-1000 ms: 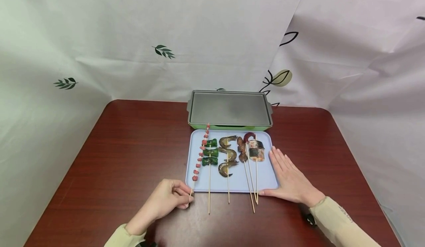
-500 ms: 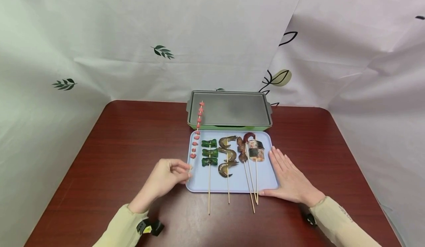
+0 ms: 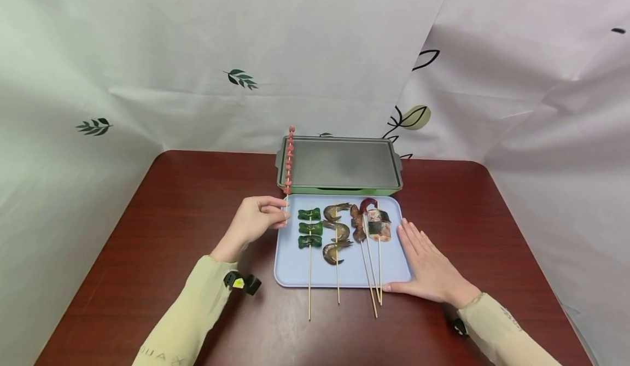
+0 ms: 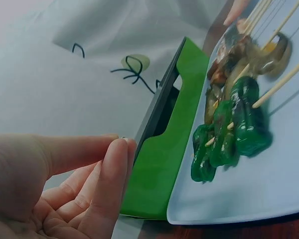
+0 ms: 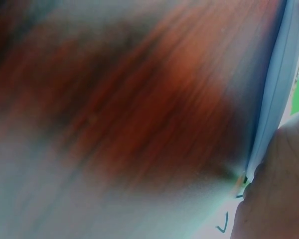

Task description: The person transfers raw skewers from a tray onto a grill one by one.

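Note:
My left hand (image 3: pixel 256 218) pinches the stick of a skewer of small red pieces (image 3: pixel 289 162) between thumb and fingers. The skewer points away from me, its red pieces over the left edge of the grill pan (image 3: pixel 344 163). In the left wrist view, thumb and fingertips meet and the skewer is mostly hidden. My right hand (image 3: pixel 427 265) rests with straight fingers along the right edge of the pale blue tray (image 3: pixel 295 270). On the tray lie a green pepper skewer (image 3: pixel 310 228), a shrimp skewer (image 3: pixel 336 233), a brown meat skewer (image 3: pixel 357 224) and a dark-banded skewer (image 3: pixel 379 225).
A dark red tentacle-like skewer (image 3: pixel 367 205) lies between the brown and banded ones. Sticks overhang the tray's front edge. The pan sits on a green base (image 4: pixel 164 169) directly behind the tray. White patterned cloth (image 3: pixel 315 54) hangs behind the wooden table (image 3: pixel 197 202).
My left hand has moved forward with the red skewer, carrying it off the tray's left side toward the pan's left edge. My right hand has stayed at the tray.

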